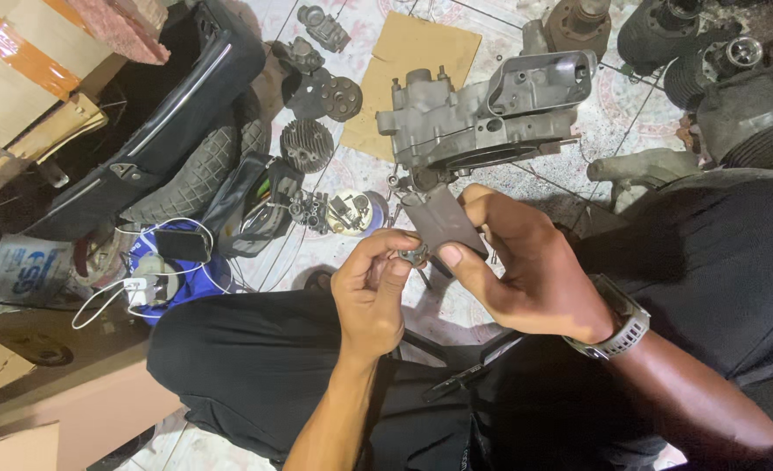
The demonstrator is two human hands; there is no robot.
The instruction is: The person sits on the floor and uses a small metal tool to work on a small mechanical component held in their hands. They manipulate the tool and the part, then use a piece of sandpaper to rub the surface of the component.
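Observation:
My left hand [371, 292] pinches a small round metal part [413, 255] between thumb and fingers. My right hand [526, 262], with a wristwatch [623, 330] on its wrist, holds a grey folded piece of abrasive sheet [443, 220] against that part. Both hands meet above my knees, which are in dark trousers. A grey engine casing [482, 118] lies on the tiled floor just beyond the hands.
Brown cardboard [412, 70] lies under the casing. Gears and a finned cylinder piece [306, 144] sit at left of it, near a tyre [196, 170] and a dark seat. A small tub of bolts [350, 212], a phone with white cable [181, 244], and boxes stand at left.

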